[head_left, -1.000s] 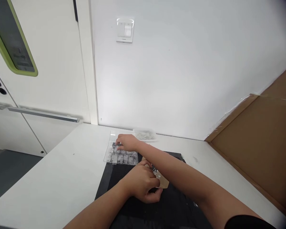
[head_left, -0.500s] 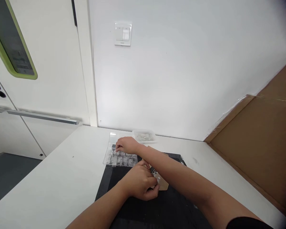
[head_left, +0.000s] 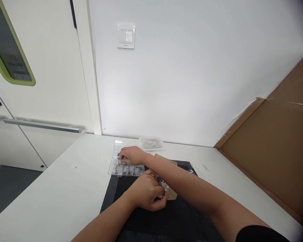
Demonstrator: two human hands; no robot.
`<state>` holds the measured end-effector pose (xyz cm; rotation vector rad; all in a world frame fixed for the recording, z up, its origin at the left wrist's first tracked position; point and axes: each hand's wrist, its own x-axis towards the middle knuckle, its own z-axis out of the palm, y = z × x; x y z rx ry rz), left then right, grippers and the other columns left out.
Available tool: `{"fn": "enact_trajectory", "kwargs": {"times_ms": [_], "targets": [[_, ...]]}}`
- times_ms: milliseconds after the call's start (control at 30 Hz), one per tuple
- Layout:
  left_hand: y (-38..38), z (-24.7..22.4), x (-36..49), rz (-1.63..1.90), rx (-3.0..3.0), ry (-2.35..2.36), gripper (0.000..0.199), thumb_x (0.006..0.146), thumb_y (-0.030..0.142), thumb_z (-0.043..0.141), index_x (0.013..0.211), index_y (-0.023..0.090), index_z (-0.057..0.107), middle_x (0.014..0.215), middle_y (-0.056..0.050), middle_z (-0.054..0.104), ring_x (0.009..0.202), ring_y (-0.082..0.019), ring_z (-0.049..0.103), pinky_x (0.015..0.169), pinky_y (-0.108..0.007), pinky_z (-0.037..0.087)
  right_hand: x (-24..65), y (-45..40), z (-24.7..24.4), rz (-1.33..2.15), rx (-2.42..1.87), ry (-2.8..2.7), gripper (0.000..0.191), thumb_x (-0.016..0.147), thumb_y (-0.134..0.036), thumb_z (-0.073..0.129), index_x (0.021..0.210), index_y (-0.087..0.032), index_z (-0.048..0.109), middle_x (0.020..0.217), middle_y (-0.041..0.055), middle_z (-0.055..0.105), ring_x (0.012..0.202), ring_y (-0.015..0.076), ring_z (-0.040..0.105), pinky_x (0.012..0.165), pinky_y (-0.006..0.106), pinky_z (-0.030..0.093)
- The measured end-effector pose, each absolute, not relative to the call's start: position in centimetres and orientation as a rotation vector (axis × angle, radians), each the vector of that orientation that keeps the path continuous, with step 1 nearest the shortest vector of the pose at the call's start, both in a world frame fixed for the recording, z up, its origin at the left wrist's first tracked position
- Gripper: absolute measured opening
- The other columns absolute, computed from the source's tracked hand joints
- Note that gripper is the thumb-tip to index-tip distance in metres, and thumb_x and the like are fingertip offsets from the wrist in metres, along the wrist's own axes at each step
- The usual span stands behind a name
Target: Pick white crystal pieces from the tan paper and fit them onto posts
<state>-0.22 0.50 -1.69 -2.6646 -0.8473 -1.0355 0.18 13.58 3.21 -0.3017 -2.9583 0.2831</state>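
My right hand (head_left: pixel 132 155) reaches across over my left arm, its fingers pinched above the back-left compartments of a clear divided box (head_left: pixel 126 170). Small clear plastic bags appear to fill the compartments, and the box's transparent lid (head_left: pixel 119 146) lies open behind. What the right fingertips hold, if anything, is too small to make out. Nearer to me, my left hand (head_left: pixel 151 192) is closed with curled fingers at a brown piece of card or paper (head_left: pixel 173 194). Small whitish and dark pieces (head_left: pixel 164 184) show beside its fingers. My right forearm hides part of the brown piece.
A black mat (head_left: pixel 151 223) lies under the hands on the white table (head_left: pixel 73 191). Behind the box, a translucent tub (head_left: pixel 153 145) with pale contents stands against the wall. A brown board (head_left: pixel 270 144) borders the table on the right.
My right hand has shifted very slightly over the back-left compartments. My left hand stays at the brown piece. The whole view has moved a little.
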Motion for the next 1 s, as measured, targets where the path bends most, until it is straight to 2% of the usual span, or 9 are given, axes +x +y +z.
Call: {"fn": "enact_trajectory", "kwargs": {"times_ms": [233,367,500,700,867,1000], "targets": [[0.6,-1.8,-0.2,-1.078,-2.676,-0.847,0.026,0.083,0.031,0.058,0.059,0.021,0.054,0.048,0.001,0.055,0.052,-0.014,0.053,0.082,-0.038,0.047,-0.3,13.9,2.8,0.365,-0.345,-2.978,0.022,0.089,-0.034,0.073,0.108,-0.024,0.070,0.095,-0.0013,0.072,0.088,0.0153,0.063,0.068,0.024,0.038],[0.5,-1.5,-0.3,-1.093,-2.660,-0.859,0.028,0.082,0.032,0.058,0.057,0.021,0.052,0.046,0.001,0.052,0.050,-0.015,0.051,0.076,-0.037,0.047,-0.6,13.8,3.1,0.389,-0.359,-2.983,0.017,0.088,-0.029,0.072,0.105,-0.025,0.072,0.096,-0.0007,0.073,0.091,0.0163,0.063,0.068,0.024,0.038],[0.5,-1.1,-0.3,-1.134,-2.658,-0.846,0.028,0.080,0.033,0.058,0.056,0.021,0.051,0.046,0.001,0.052,0.050,-0.014,0.051,0.079,-0.038,0.046,-0.7,13.8,3.3,0.456,-0.405,-2.968,0.016,0.086,-0.028,0.073,0.102,-0.024,0.073,0.096,-0.0008,0.074,0.088,0.0155,0.064,0.065,0.023,0.037],[0.3,-0.7,-0.5,-1.214,-2.690,-0.806,0.028,0.082,0.035,0.057,0.059,0.021,0.050,0.045,0.003,0.051,0.051,-0.014,0.052,0.090,-0.041,0.045,-0.5,14.1,4.0,0.688,-0.484,-2.911,0.016,0.084,-0.037,0.077,0.091,-0.023,0.072,0.095,-0.0029,0.076,0.077,0.0114,0.067,0.062,0.020,0.041],[0.4,-0.8,-0.6,-1.108,-2.718,-0.843,0.032,0.082,0.041,0.058,0.059,0.021,0.049,0.045,0.003,0.052,0.051,-0.014,0.052,0.094,-0.042,0.044,-0.3,13.7,4.3,1.048,-0.509,-2.753,0.013,0.081,-0.030,0.078,0.089,-0.021,0.073,0.087,-0.0015,0.076,0.069,0.0118,0.069,0.063,0.021,0.046],[0.6,-1.2,-0.6,-1.079,-2.719,-0.840,0.036,0.082,0.047,0.056,0.059,0.021,0.048,0.046,0.002,0.052,0.052,-0.015,0.053,0.096,-0.043,0.043,-0.5,14.0,3.8,1.132,-0.510,-2.701,0.015,0.083,-0.026,0.073,0.097,-0.021,0.076,0.084,-0.0011,0.076,0.068,0.0129,0.072,0.065,0.022,0.048]]}}
